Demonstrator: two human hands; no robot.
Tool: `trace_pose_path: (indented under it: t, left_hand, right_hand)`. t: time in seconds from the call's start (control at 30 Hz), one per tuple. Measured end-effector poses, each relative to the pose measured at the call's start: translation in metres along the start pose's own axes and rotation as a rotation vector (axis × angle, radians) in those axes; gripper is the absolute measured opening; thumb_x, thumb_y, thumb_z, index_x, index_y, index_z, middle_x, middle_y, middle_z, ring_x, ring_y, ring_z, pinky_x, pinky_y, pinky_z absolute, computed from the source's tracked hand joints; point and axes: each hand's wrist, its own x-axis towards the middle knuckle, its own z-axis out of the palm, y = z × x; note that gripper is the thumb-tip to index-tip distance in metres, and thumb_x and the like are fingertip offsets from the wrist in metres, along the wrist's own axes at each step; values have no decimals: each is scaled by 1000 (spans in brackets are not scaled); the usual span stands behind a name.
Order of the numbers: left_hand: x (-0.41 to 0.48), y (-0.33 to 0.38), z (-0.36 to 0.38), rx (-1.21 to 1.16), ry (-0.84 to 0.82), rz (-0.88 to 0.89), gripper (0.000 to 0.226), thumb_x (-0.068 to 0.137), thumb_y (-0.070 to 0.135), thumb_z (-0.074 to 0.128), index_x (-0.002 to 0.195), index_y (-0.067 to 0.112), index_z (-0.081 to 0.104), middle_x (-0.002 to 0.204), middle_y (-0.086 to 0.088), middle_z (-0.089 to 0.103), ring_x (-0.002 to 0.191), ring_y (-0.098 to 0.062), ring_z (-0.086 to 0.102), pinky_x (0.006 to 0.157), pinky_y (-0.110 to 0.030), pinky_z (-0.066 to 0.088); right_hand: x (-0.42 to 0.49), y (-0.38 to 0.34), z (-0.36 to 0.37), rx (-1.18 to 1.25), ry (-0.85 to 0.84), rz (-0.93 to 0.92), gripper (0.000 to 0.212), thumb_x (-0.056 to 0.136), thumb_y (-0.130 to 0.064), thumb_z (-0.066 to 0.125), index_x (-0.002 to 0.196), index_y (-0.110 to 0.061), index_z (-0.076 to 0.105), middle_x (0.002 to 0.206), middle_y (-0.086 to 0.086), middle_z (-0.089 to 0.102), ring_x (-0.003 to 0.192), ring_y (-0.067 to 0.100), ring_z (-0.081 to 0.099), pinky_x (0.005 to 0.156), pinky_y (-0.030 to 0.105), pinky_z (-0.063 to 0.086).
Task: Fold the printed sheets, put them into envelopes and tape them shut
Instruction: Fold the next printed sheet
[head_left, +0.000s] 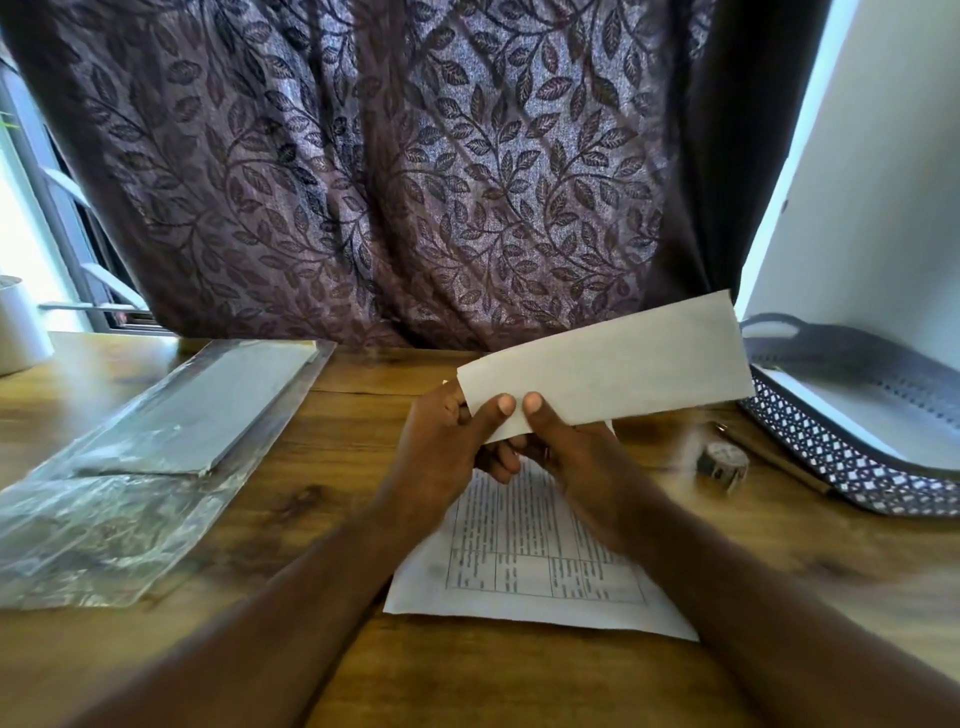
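Observation:
A white envelope is held up above the wooden table, tilted with its right end higher. My left hand and my right hand both pinch its lower left corner, thumbs on the near face and fingers behind. Under my hands a printed sheet with a table of text lies flat on the wood. A pack of white envelopes in clear plastic wrap lies at the left. A small roll of tape sits on the table to the right.
A patterned black-and-white bag lies at the right under a slanted white panel. A white cup stands at the far left edge. A purple leaf-patterned curtain hangs behind the table. A pen lies beside the tape.

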Motion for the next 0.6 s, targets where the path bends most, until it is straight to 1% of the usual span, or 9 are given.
trace_pose_path:
  t: [0.07, 0.13, 0.2, 0.33, 0.4, 0.47, 0.53, 0.6]
  left_hand:
    - [1, 1, -2, 12, 2, 1, 24, 100, 15, 57, 122, 11, 63, 73, -13, 72, 52, -19, 64, 48, -26, 55]
    - [4, 0, -6, 27, 13, -21, 25, 100, 14, 57, 123, 5, 63, 71, -11, 72, 51, -18, 64, 48, -26, 55]
    - [7, -1, -11, 28, 22, -38, 26, 100, 14, 57, 124, 6, 62, 71, -11, 72, 51, -18, 64, 48, -26, 55]
    - [11, -3, -18, 38, 29, -72, 25, 100, 13, 57, 124, 8, 62, 71, -11, 71, 51, -18, 64, 47, -26, 54]
    - [13, -4, -19, 43, 21, -93, 24, 100, 13, 58, 122, 7, 63, 70, -11, 71, 50, -18, 64, 47, -26, 54]
    - [14, -4, -20, 41, 15, -104, 22, 100, 13, 58, 120, 7, 63, 69, -11, 71, 49, -17, 64, 47, -25, 54]
    - [14, -4, -20, 29, 11, -114, 19, 100, 13, 58, 117, 8, 64, 69, -12, 71, 49, -17, 64, 47, -24, 54]
    - [13, -4, -21, 24, 2, -117, 18, 100, 13, 57, 116, 9, 64, 71, -13, 71, 50, -18, 64, 47, -24, 54]
  right_hand:
    - [1, -1, -3, 89, 40, 10, 46, 98, -36, 53, 141, -19, 50, 127, 7, 69, 117, 23, 66, 104, 46, 51]
    - [3, -4, -10, 177, 91, 14, 46, 99, -31, 53, 143, -19, 47, 130, 7, 67, 119, 23, 66, 102, 44, 52]
    - [6, -8, -21, 246, 175, 15, 43, 100, -26, 53, 142, -20, 46, 131, 6, 67, 118, 23, 66, 98, 43, 55]
    - [11, -13, -45, 359, 289, 37, 29, 101, -24, 53, 130, -20, 54, 122, 10, 71, 112, 30, 69, 98, 51, 53]
    - [11, -15, -55, 453, 309, 60, 30, 102, -23, 51, 131, -15, 54, 121, 15, 71, 112, 34, 69, 95, 53, 54]
    - [11, -18, -62, 518, 321, 78, 28, 104, -24, 49, 127, -10, 56, 115, 17, 73, 110, 34, 70, 91, 52, 58]
    - [11, -18, -65, 550, 321, 95, 28, 105, -27, 46, 123, -9, 57, 113, 17, 74, 106, 33, 71, 88, 51, 59]
    - [12, -17, -66, 546, 327, 111, 31, 106, -31, 44, 123, -10, 57, 113, 17, 74, 105, 33, 72, 86, 51, 60]
